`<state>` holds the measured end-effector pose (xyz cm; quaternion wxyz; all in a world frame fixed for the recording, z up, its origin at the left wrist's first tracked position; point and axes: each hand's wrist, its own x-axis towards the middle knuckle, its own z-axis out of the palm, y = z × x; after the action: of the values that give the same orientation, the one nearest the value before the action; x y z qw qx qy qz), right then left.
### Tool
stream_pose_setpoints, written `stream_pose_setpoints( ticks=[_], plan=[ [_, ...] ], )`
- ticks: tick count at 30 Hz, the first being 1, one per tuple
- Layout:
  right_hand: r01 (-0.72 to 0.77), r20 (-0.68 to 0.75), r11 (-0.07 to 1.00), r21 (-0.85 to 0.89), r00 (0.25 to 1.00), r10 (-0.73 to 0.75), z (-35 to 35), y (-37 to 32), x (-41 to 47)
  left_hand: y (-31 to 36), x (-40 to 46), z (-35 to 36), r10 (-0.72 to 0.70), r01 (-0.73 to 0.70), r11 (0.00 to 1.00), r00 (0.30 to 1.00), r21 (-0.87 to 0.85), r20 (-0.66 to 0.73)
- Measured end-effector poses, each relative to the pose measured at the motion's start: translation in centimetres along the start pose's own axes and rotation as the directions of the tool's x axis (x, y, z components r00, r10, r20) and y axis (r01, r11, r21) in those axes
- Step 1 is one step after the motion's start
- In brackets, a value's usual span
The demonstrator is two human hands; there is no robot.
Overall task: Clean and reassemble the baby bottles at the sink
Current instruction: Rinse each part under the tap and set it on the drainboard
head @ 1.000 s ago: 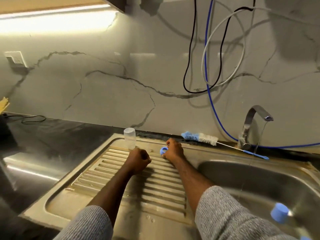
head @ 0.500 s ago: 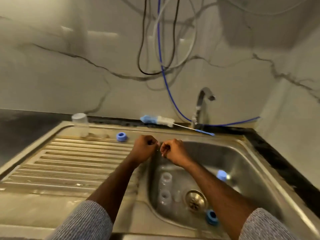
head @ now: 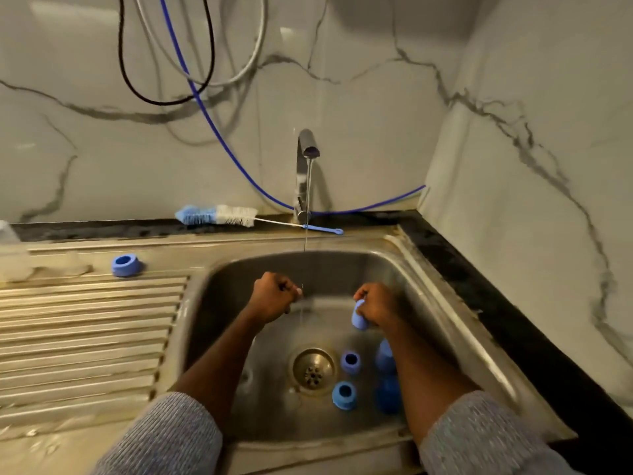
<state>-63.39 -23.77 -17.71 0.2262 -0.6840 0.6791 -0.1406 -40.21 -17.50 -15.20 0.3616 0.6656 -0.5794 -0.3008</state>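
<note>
Right hand (head: 376,308) grips a light-blue bottle cap (head: 359,315), fingers curled round it so only its lower end shows, just right of the thin water stream (head: 306,241) falling from the tap (head: 306,149). Left hand (head: 274,296) is a closed fist just left of that stream; whether it holds anything small cannot be told from here.

Below the hands, on the floor of the sink basin (head: 428,279), lie blue bottle parts right of the drain (head: 312,371): one ring (head: 350,362) beside the drain, another ring (head: 344,395) nearer the camera, and two darker blue pieces (head: 386,394) partly hidden behind the right forearm, their shape unclear. Something clear and faint lies left of the drain, too dim to name.

Left of the basin, one blue collar ring (head: 125,265) stands open side up at the head of the ribbed drainboard (head: 85,337). A clear bottle (head: 10,255) at the far left edge is cut off and blurred. One bottle brush (head: 219,216), blue and white bristles, lies behind the basin, its handle reaching past the tap's base.
</note>
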Motion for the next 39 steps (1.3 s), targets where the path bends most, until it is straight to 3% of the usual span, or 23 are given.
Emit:
stream_pose_setpoints(
  ticks=[4, 8, 10, 12, 15, 19, 24, 27, 30, 33, 36, 39],
  plan=[
    [-0.015, -0.064, 0.929, -0.370, 0.998, -0.010, 1.4, -0.8, 0.5, -0.9, 0.7, 0.5, 0.019, -0.019, 1.000, 0.999, 0.002, 0.029],
    [-0.052, -0.072, 0.855, -0.517, 0.997, 0.017, 2.0, -1.2, 0.5, -0.8, 1.2, 0.8, 0.029, -0.027, 0.999, 0.999, -0.043, 0.041],
    [-0.050, -0.064, 0.866, -0.497, 0.998, 0.021, 2.0, -1.4, 0.3, -1.0, 1.1, 0.9, 0.036, -0.035, 0.999, 0.998, -0.017, 0.058],
    [-0.027, -0.047, 0.913, -0.408, 0.999, 0.009, 1.7, -2.4, 0.2, -1.4, 1.2, 0.8, 0.031, -0.033, 0.999, 0.998, 0.043, 0.048],
    [0.126, 0.058, 0.987, -0.100, 0.991, -0.121, 1.9, -5.1, 0.5, -2.1, 1.5, 0.4, -0.003, 0.003, 0.989, 1.000, 0.149, 0.003],
    [0.260, 0.016, 0.952, 0.162, 0.964, -0.266, 2.4, -8.5, 0.3, -2.5, 1.7, 0.1, 0.008, -0.005, 0.981, 1.000, 0.195, -0.013],
    [0.298, 0.001, 0.903, 0.311, 0.949, -0.314, 2.3, -8.6, 0.6, -2.9, 2.1, 0.4, 0.058, -0.047, 0.993, 0.993, 0.105, -0.103],
    [0.288, 0.058, 0.808, 0.514, 0.928, -0.367, 1.9, -8.1, 0.7, -2.7, 2.1, 0.6, 0.008, -0.019, 0.997, 0.987, -0.073, -0.159],
    [0.174, 0.119, 0.697, 0.696, 0.929, -0.350, 1.6, -8.3, 0.5, -1.8, 1.8, 1.0, -0.072, 0.042, 0.946, 0.994, -0.320, -0.082],
    [0.132, 0.115, 0.609, 0.782, 0.930, -0.350, 1.8, -8.6, 0.4, -0.3, 1.2, 1.5, -0.201, 0.237, 0.765, 0.971, -0.599, 0.127],
    [0.106, 0.142, 0.555, 0.825, 0.912, -0.385, 2.2, -8.9, 0.4, 0.2, 0.7, 1.1, -0.267, 0.404, 0.569, 0.915, -0.716, 0.304],
    [0.139, 0.105, 0.564, 0.814, 0.919, -0.379, 2.4, -9.4, 0.2, 0.0, 0.8, 1.0, -0.262, 0.374, 0.547, 0.926, -0.749, 0.271]
  ],
)
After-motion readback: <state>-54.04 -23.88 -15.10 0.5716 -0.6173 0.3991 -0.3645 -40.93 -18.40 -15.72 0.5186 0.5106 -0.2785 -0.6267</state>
